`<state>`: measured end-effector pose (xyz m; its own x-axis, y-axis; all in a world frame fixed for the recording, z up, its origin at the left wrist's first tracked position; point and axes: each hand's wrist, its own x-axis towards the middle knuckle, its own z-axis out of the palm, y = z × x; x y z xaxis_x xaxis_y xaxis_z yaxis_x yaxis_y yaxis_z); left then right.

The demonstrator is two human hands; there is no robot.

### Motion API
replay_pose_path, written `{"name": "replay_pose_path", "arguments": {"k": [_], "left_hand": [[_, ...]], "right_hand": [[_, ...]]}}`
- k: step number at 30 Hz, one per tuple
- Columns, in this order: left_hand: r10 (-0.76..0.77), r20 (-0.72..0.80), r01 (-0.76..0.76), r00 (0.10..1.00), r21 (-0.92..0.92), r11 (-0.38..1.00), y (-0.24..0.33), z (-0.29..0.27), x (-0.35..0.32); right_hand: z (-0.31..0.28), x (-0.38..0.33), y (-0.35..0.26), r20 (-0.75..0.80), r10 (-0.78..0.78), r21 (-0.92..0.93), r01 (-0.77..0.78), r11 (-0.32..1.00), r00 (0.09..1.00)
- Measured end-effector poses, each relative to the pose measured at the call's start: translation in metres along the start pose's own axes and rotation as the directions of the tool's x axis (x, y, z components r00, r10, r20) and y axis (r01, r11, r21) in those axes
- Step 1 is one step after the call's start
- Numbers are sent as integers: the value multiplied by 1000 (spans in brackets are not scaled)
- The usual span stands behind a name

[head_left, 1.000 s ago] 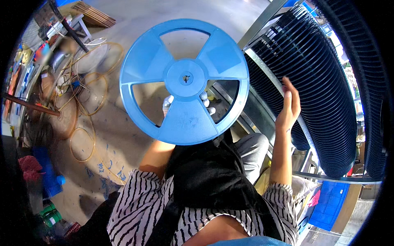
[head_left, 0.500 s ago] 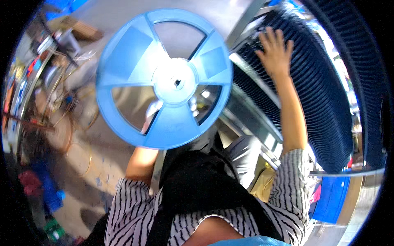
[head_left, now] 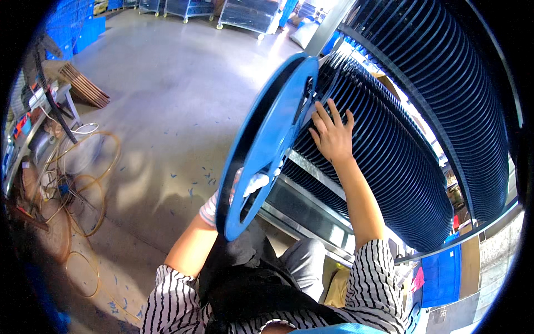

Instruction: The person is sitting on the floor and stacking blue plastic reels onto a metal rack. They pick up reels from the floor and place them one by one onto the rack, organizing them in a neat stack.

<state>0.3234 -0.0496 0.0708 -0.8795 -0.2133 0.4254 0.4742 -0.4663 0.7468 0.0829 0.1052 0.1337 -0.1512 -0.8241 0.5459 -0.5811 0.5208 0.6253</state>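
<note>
A big blue plastic reel (head_left: 272,131) with cut-out windows is tilted nearly edge-on in front of me. My left hand (head_left: 253,185), in a pale glove, grips it low down, its fingers coming through a window. Beside the reel's far rim, my bare right hand (head_left: 334,133) has its fingers spread in front of a long row of dark reels (head_left: 384,167) packed on a metal rack. Whether those fingertips touch the row I cannot tell.
A second row of dark reels (head_left: 445,83) fills the rack's upper level, right of me. Loops of yellowish tubing (head_left: 103,195) lie on the floor at left, near stacked cardboard (head_left: 83,83). Wheeled carts (head_left: 247,16) stand far back; a blue bin (head_left: 442,278) is at lower right.
The reel has turned from face-on to nearly edge-on and moved right and down, toward the rack. My right hand has come down and left, closer to the reel.
</note>
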Motion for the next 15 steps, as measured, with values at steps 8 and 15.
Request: {"name": "replay_pose_path", "arguments": {"k": [8, 15], "left_hand": [[-99, 38, 98, 994, 36, 995, -31, -12, 65], [-184, 7, 183, 983, 66, 981, -63, -21, 107]], "right_hand": [[-4, 1, -4, -3, 46, -14, -46, 999, 999], [-6, 2, -8, 10, 95, 143, -95, 985, 995]]}}
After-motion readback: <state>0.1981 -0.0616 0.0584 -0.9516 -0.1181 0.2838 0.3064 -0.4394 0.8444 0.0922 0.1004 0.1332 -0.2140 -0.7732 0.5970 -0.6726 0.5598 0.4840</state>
